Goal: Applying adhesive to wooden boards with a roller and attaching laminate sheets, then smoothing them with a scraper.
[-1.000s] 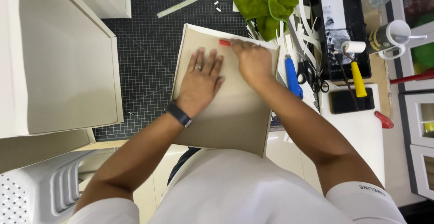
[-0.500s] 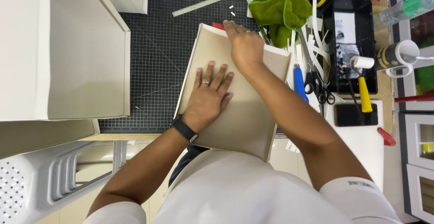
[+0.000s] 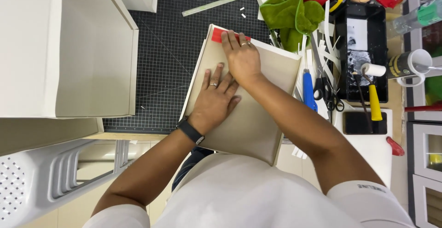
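Both hands flat on a beige box panel.
The left hand presses open-palmed; the right hand pushes a red tool, grasp unclear.

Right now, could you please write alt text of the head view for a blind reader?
Two bare hands press on a beige board box: left hand flat on it, right hand holding a red tool at its far edge. It sits on a black cutting mat, beside a green cloth.
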